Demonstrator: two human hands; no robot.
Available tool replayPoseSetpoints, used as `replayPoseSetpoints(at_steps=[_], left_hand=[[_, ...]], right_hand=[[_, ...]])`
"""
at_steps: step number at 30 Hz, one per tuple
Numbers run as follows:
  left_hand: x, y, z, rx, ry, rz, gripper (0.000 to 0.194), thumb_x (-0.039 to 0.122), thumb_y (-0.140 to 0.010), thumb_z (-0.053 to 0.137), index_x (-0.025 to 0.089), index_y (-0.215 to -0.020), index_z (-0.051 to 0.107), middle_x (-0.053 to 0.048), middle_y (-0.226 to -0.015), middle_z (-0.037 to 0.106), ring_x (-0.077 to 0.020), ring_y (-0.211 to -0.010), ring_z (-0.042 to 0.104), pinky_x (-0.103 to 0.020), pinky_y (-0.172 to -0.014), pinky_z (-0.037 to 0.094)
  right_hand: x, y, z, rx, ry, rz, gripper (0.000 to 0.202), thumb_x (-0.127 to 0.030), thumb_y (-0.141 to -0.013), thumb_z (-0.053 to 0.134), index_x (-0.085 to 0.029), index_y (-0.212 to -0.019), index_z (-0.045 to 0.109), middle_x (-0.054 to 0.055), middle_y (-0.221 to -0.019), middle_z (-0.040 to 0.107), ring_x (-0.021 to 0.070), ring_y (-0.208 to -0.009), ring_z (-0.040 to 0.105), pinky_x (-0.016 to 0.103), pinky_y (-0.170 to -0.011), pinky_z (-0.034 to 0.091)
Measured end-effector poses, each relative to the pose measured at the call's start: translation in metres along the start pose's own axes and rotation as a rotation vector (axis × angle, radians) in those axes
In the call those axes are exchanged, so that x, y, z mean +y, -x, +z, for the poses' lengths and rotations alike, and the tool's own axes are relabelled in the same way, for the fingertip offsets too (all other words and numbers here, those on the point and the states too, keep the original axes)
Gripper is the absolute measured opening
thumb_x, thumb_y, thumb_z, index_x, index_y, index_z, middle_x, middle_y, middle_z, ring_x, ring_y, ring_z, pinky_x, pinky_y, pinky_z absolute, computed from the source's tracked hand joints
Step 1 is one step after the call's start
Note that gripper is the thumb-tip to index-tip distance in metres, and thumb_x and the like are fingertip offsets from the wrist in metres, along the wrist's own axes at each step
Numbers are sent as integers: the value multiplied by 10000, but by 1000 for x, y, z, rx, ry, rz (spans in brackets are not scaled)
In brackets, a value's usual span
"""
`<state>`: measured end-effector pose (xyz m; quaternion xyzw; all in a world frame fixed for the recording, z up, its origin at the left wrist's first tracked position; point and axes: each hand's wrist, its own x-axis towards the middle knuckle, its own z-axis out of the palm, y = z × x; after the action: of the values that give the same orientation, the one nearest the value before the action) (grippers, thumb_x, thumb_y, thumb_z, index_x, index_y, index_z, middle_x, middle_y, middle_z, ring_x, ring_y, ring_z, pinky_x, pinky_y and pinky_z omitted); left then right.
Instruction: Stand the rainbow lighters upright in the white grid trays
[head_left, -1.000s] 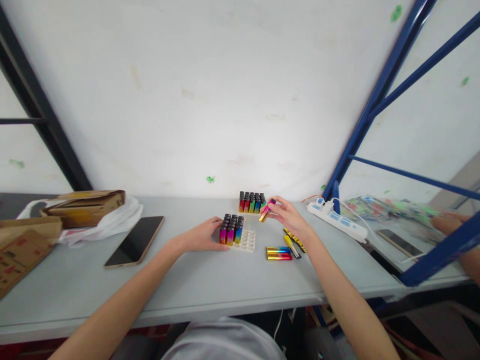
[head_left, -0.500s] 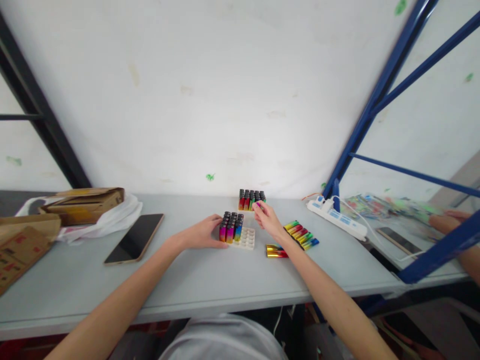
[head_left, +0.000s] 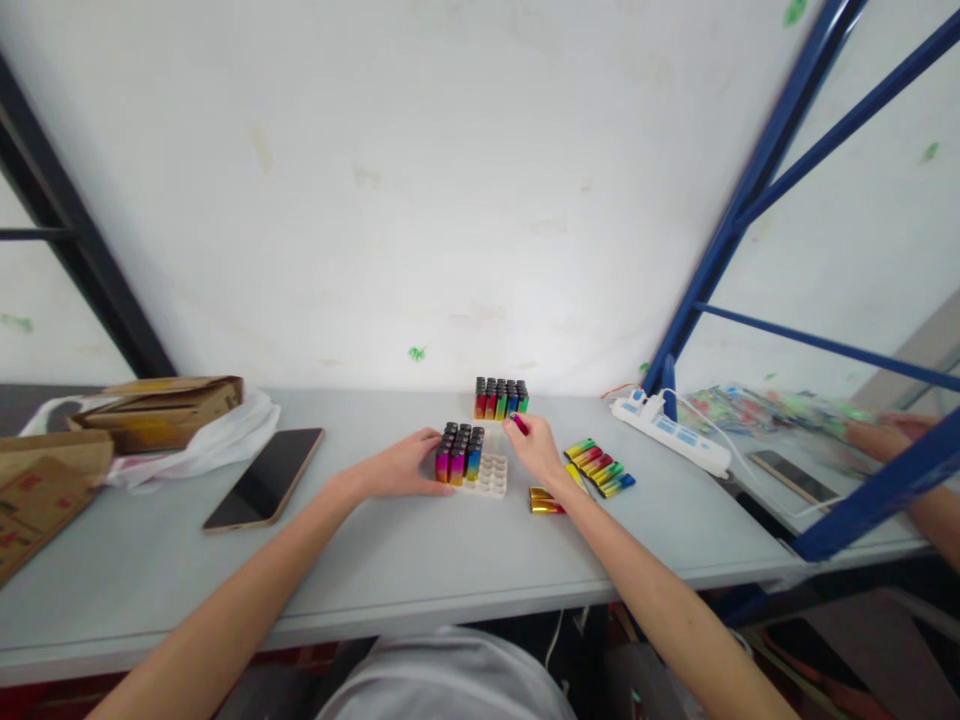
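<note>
My left hand [head_left: 405,465] grips the left side of a white holed tray [head_left: 491,478], its thumb at the near corner and its fingers at the back corner. Upright lighters [head_left: 458,455], metallic rainbow-coloured with black tops, fill the tray's left part; holes show on its right. Above the tray's back right, my right hand [head_left: 535,447] pinches one lighter [head_left: 518,423] with a dark top and a purple-red body, mostly hidden by the fingers. Behind stands another block of upright lighters [head_left: 500,398]. Several more lighters [head_left: 600,466] lie in a row at the right, with gold-red ones [head_left: 546,500] nearer me.
A phone [head_left: 265,479] lies to the left, beside cardboard boxes [head_left: 161,410] and a white plastic bag [head_left: 251,425]. To the right are a power strip [head_left: 671,438], a blue metal frame [head_left: 701,300] and a second phone [head_left: 793,478]. Another person's arm [head_left: 862,440] shows at the far right.
My right hand has turned a little and drawn slightly nearer the tray, so more of the pinched lighter shows. My left hand keeps its hold. The view has shifted slightly.
</note>
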<state>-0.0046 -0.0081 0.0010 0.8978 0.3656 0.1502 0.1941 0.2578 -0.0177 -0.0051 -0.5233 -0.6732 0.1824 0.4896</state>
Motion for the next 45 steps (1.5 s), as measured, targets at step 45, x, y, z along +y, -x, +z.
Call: replayPoseSetpoints(at_steps=[45], left_hand=[[1, 1, 0, -1, -6, -13, 713, 577, -732, 768, 166, -1289, 595, -142, -1351, 592, -339, -1252, 559, -427, -1121, 435]], right_hand=[[-23, 23, -22, -602, -61, -131, 408, -568, -899, 622, -197, -763, 723, 34, -711, 747, 211, -636, 672, 305, -622, 497]])
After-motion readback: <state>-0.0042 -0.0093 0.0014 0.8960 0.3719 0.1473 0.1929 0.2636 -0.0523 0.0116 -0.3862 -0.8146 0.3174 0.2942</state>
